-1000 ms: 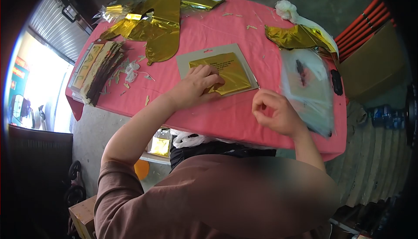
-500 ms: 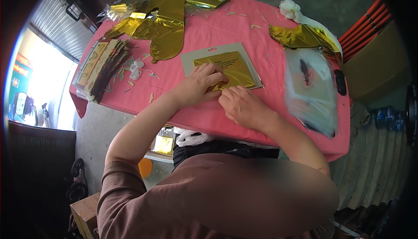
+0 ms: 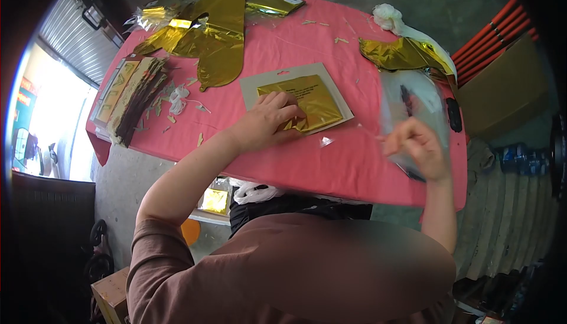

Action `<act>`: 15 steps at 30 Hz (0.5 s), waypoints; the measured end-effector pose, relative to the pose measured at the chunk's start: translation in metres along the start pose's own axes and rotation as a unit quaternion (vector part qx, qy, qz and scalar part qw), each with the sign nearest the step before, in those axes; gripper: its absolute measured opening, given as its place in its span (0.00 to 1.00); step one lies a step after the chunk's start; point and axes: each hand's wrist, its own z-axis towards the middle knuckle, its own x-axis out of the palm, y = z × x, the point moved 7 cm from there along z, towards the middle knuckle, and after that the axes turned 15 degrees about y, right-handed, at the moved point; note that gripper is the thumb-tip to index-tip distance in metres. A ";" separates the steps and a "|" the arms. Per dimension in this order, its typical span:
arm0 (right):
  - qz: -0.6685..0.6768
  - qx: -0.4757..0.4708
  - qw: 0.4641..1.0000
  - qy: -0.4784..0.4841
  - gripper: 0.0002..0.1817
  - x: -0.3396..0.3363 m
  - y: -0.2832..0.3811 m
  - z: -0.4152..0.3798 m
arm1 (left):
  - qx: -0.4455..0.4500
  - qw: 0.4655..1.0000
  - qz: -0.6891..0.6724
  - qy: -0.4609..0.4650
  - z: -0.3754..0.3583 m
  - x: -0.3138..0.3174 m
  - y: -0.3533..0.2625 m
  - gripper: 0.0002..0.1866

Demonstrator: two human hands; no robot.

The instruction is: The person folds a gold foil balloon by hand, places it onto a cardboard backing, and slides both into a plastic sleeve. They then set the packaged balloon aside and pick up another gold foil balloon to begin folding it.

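A folded gold foil balloon (image 3: 316,99) with printed text lies on a grey cardboard backing card (image 3: 251,88) with a hang hole. My left hand (image 3: 271,117) rests over its near left corner, fingers curled and gripping the foil. Away to the right, my right hand (image 3: 416,144) is raised near the stack of clear plastic bags (image 3: 425,96). Its fingers are bent together and blurred; something thin and pale may extend from the fingertips, too faint to name. A small shiny clear scrap (image 3: 326,141) lies between the hands.
Gold foil balloons (image 3: 221,58) spread across the back left of the pink-covered table (image 3: 307,173). A stack of cardboard cards (image 3: 133,96) stands at left, beside white string (image 3: 177,99). Another gold foil piece (image 3: 393,53) and a black object (image 3: 453,115) lie at right.
My right hand has left the foil's near edge and moved right, rising over the edge of the plastic bags. My left hand stays on the foil. A clear scrap now shows on the cloth.
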 end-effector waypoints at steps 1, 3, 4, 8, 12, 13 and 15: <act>-0.001 0.000 1.000 -0.003 0.03 -0.008 0.007 -0.007 | 0.003 1.000 -0.002 0.003 0.000 0.000 0.000 0.16; 0.127 -0.044 0.990 -0.044 0.03 -0.024 0.019 -0.019 | 0.007 1.000 -0.003 0.008 -0.001 0.002 0.000 0.15; 0.122 -0.048 0.990 -0.044 0.03 -0.026 0.023 -0.021 | 0.012 1.000 -0.007 0.002 -0.001 0.001 0.000 0.15; -0.048 0.071 0.994 -0.061 0.06 -0.013 0.007 -0.015 | 0.013 1.000 -0.005 0.020 -0.003 -0.004 -0.006 0.16; -0.167 0.129 0.976 0.057 0.14 0.013 -0.019 -0.007 | 0.023 0.998 0.003 0.054 -0.016 -0.007 -0.016 0.16; -0.168 0.125 0.976 0.057 0.14 0.017 -0.023 -0.005 | 0.026 0.998 0.016 0.047 -0.022 -0.008 -0.021 0.17; -0.370 0.150 0.916 0.050 0.18 0.021 -0.030 -0.001 | 0.029 0.998 0.035 0.042 -0.030 -0.007 -0.032 0.17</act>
